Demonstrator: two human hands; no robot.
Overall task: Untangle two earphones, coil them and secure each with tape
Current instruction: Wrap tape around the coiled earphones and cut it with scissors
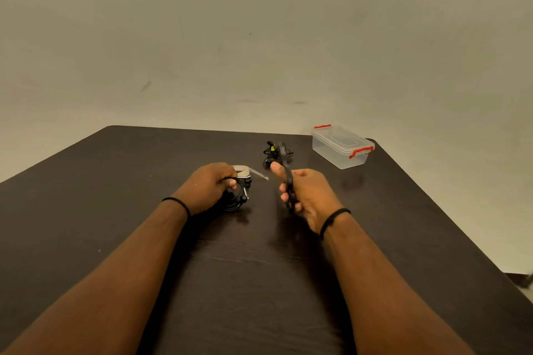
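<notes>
On dark table [144, 210], L hand [212, 184] gripping coiled earphone [238, 196] w/ tape roll [243, 170] behind, R hand [305, 196] curled round black scissors [287, 170], 2nd earphone [274, 153] farther back, clear box [341, 147] far right.

I see a dark brown table [115, 210] against a plain wall. Lying on it: clear plastic box [341, 150] with red latches at far right corner, a bundled black earphone [272, 153] near far edge left of the box; can't tell what else touches the top
</notes>
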